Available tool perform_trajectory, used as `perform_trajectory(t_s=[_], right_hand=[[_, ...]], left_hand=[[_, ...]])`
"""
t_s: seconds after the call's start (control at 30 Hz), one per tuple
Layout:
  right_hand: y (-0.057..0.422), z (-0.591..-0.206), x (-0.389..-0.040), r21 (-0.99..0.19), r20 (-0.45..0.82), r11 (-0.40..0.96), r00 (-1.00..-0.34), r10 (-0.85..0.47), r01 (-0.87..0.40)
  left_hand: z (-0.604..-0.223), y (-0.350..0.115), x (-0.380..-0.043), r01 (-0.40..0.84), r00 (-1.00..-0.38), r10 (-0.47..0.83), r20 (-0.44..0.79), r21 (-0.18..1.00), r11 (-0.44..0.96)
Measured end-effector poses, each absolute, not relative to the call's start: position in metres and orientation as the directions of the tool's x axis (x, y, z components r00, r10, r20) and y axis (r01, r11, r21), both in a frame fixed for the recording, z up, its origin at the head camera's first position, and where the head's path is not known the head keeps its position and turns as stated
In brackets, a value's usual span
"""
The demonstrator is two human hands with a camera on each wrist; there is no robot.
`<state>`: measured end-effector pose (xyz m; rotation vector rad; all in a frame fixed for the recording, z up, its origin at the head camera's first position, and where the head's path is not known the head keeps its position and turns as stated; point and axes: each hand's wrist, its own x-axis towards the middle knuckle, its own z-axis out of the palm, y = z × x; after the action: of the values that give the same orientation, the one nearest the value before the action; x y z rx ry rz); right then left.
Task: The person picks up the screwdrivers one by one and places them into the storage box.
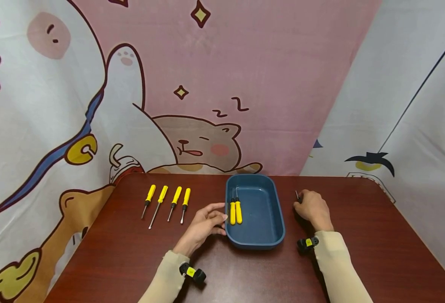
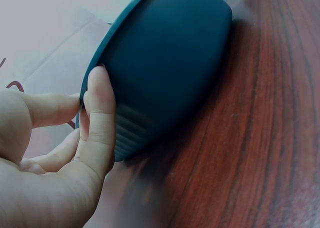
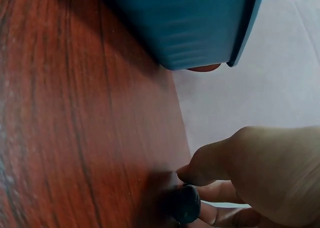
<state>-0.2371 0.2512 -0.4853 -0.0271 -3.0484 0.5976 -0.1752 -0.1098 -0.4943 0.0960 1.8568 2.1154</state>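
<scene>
Fingers of the left hand (image 1: 204, 224) pinch the rim of the blue tray (image 1: 262, 210); those of the right hand (image 1: 313, 208) grip a dark-handled tool (image 3: 186, 205) right of it, near the tabletop (image 1: 381, 235). Steadying the tray should help.

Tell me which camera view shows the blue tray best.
The head view: it shows the tray almost whole from above, with two yellow-handled screwdrivers inside. The left wrist view shows only part of its outside and rim, pinched by the left hand; the right wrist view, only part of its outside, cut off by the frame.
</scene>
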Motion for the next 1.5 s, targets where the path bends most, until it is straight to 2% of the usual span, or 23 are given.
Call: perform_trajectory(t_s=[0.57, 1.23, 1.5], right_hand=[[0.2472, -0.4860, -0.2363, -0.389, 0.016, 0.917, -0.995, 0.098, 0.084], [0.2495, -0.4856, -0.2350, -0.437, 0.021, 0.896, -0.994, 0.105, 0.085], [0.2505, -0.4816, -0.2366, -0.461, 0.067, 0.887, -0.995, 0.078, 0.038]], left_hand=[[-0.4953, -0.1112, -0.1751, -0.207, -0.942, 0.287, -0.172, 0.974, -0.097], [-0.4968, -0.1106, -0.1749, -0.201, -0.943, 0.293, -0.160, 0.973, -0.114], [-0.4954, -0.1104, -0.1737, -0.203, -0.943, 0.289, -0.164, 0.973, -0.111]])
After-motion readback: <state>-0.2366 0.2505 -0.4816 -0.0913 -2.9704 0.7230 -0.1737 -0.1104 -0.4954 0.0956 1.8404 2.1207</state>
